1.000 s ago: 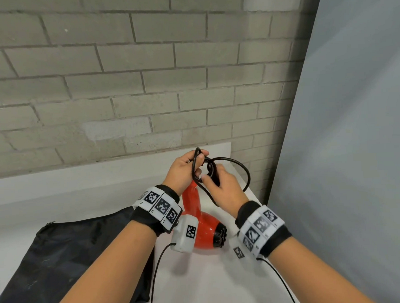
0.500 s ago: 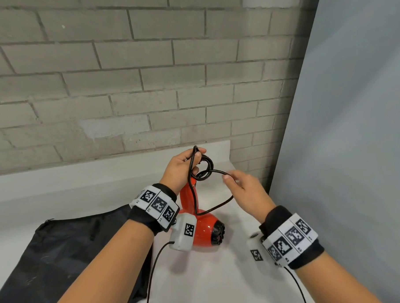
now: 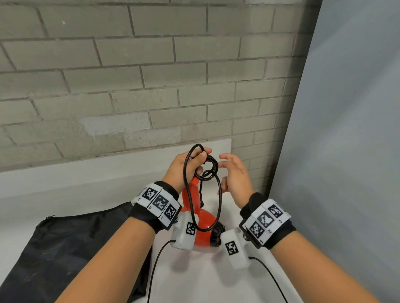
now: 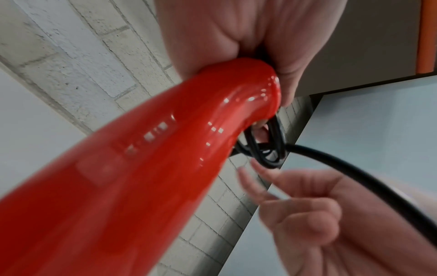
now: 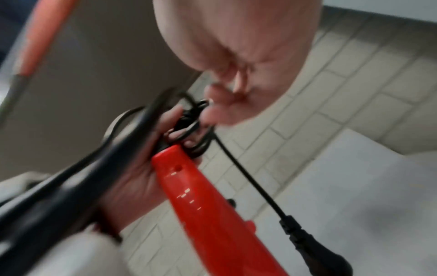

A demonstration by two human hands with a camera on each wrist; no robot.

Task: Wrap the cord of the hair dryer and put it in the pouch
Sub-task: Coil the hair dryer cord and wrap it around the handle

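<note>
Black pouch point(image 3: 68, 246) lying limp on the white table point(image 3: 200, 277), likely needing its mouth held open. Red hair dryer point(image 3: 203, 229) upright beside it, rigid and glossy, probably slippery; best taken by the handle. Springy cord point(image 3: 209, 171) coiled at the handle end, pinched by left hand point(image 3: 186, 165); right hand point(image 3: 234, 177) spread, empty.

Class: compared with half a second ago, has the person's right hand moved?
Yes. The right hand has let go of the cord and moved back toward the left hand, judged against the table's back edge.
</note>
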